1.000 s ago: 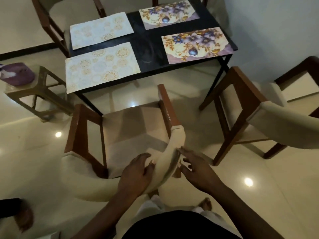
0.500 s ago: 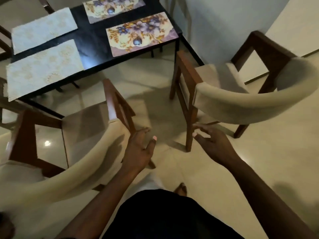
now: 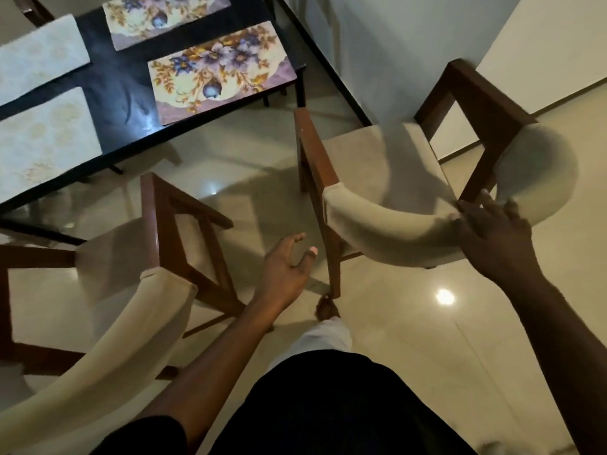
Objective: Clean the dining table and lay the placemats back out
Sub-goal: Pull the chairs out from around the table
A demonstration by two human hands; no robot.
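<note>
The black dining table (image 3: 128,93) lies at the top left with several placemats on it: two floral ones (image 3: 216,70) (image 3: 161,14) and two cream ones (image 3: 42,139) (image 3: 39,54). A wooden chair with a cream padded back (image 3: 387,231) stands at the right, off the table's corner. My right hand (image 3: 492,238) grips the top of that chair's curved backrest. My left hand (image 3: 285,267) hangs in the air between the two chairs, fingers loosely spread, holding nothing.
A second cream-backed chair (image 3: 131,310) stands at the lower left, facing the table. A grey wall (image 3: 394,44) rises behind the right chair. The glossy tiled floor (image 3: 427,339) stretches to the right. My foot (image 3: 325,307) is beside the right chair's leg.
My hands left the left chair's backrest. The view swung right, and my right hand reached out and took hold of the right chair's backrest.
</note>
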